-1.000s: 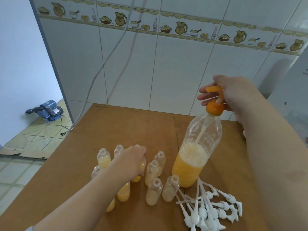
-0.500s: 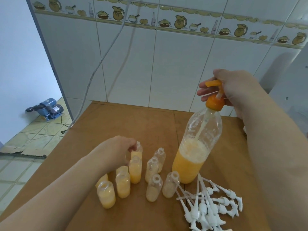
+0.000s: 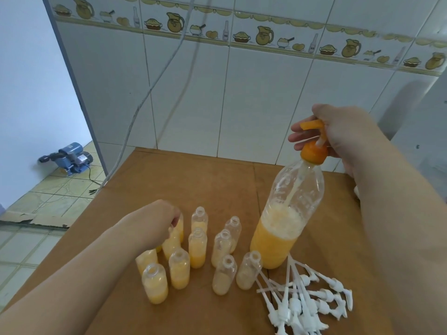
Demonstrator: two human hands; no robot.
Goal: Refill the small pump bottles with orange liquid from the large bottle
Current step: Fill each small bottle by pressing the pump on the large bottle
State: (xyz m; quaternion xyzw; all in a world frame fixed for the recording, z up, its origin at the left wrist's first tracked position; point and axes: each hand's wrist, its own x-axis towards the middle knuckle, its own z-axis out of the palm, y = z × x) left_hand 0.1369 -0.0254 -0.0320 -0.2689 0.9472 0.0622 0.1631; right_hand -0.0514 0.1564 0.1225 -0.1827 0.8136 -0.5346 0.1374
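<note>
With the right hand [image 3: 343,134] curled round the large bottle's [image 3: 287,218] orange pump [image 3: 313,143] and the left hand [image 3: 159,223] pinching a small bottle [image 3: 177,228] left of it, a careless pull could topple neighbouring open bottles [image 3: 198,247].

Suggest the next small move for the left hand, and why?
Probably lift the small bottle the left hand is reaching for and bring its open neck under the orange pump spout. The right hand already holds the pump on the large bottle, which stands upright; the small bottles are uncapped, and the spout points left with nothing beneath it.
</note>
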